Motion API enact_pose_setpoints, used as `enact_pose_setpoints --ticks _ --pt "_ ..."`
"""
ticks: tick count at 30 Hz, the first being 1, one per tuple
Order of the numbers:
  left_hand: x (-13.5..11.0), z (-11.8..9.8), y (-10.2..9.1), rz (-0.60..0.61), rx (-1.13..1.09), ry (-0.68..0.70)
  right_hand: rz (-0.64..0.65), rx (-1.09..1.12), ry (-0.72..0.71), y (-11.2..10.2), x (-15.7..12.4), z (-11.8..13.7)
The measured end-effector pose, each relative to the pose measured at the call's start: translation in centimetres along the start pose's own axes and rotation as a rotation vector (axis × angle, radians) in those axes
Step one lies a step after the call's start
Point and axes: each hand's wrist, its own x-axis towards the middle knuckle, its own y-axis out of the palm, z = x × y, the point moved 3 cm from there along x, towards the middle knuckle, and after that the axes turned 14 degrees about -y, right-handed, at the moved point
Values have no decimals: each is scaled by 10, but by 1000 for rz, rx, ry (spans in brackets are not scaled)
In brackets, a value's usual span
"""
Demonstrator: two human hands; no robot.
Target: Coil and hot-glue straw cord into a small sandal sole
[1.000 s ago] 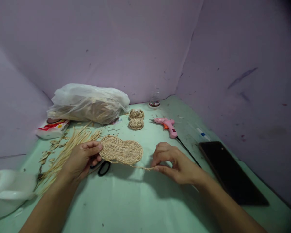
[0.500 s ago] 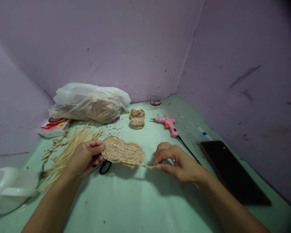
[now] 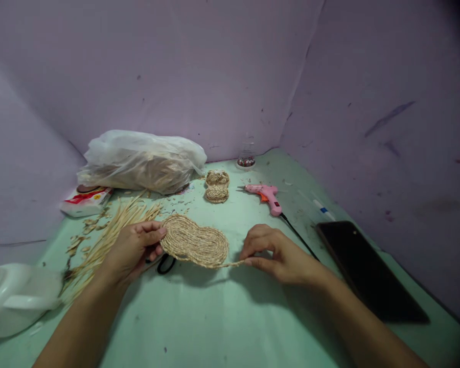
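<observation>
A peanut-shaped piece of coiled, braided straw cord (image 3: 195,240) is held above the table. My left hand (image 3: 136,250) pinches its left end between thumb and fingers. On the other side, my right hand (image 3: 270,253) pinches the loose tail of the cord (image 3: 233,264), which runs out from the lower right edge of the piece. Below the left end, the black handle of scissors (image 3: 166,263) shows in part on the table. Beyond the piece lies a smaller coiled straw figure (image 3: 216,186) of similar shape.
A pink glue gun (image 3: 264,195) lies behind my right hand, its cord trailing right. At right is a dark tablet-like slab (image 3: 371,271). Left are straw strips (image 3: 115,230), a white pitcher-like container (image 3: 19,301) and a filled plastic bag (image 3: 141,161). A clear bead container (image 3: 246,159) stands behind.
The lower edge of the straw piece has tilted slightly, opening a small gap between the outer cord and the coil. Both hands stay almost in place, still gripping.
</observation>
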Motion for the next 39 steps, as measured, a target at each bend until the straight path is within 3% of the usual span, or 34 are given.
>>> enact_pose_setpoints --ticks 8,24,39 --pt "4 8 -3 83 24 -17 7 -95 58 3 2 -3" --pt "1 2 0 -96 -30 75 104 105 32 9 3 5" --pt "0 4 0 -44 47 17 95 104 129 9 -2 -5"
